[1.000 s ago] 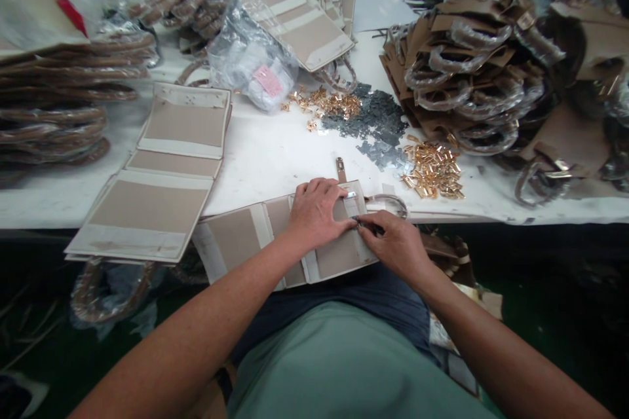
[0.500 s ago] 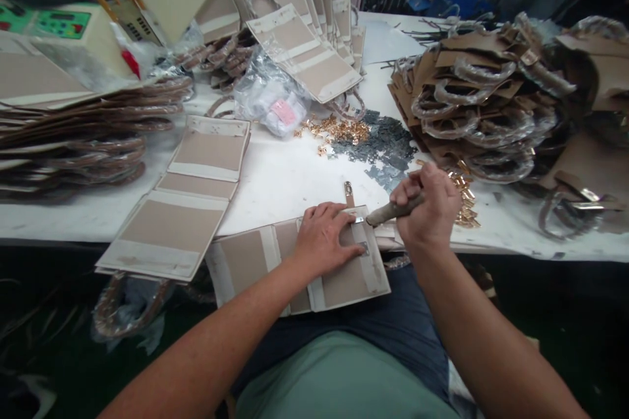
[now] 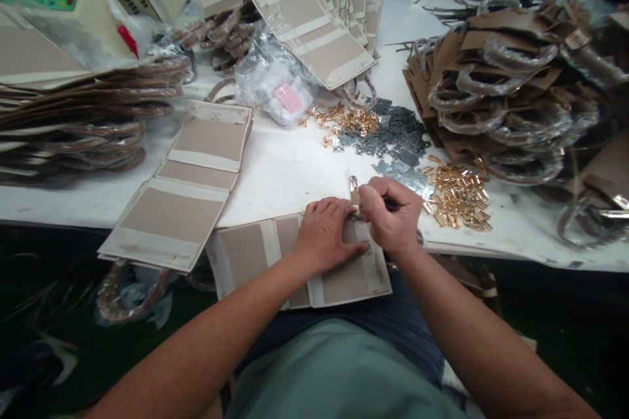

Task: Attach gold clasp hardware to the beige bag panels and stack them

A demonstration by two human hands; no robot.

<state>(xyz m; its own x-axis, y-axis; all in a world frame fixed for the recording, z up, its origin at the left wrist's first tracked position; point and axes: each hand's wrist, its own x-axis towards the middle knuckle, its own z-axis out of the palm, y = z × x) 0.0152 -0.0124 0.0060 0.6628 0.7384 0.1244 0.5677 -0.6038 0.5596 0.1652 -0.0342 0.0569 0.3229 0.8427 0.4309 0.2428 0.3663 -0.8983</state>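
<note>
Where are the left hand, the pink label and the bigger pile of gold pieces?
Left hand (image 3: 322,236): head view, back of the hand.
Pink label (image 3: 287,97): head view, its middle.
Bigger pile of gold pieces (image 3: 457,198): head view, pieces mid-pile.

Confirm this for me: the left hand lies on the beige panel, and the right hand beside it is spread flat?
Not quite: the head view shows the right hand curled closed around a mostly hidden tool, not spread flat. The left hand does lie on the beige panel.

White worktable (image 3: 295,173), dark green floor (image 3: 565,327)
</note>
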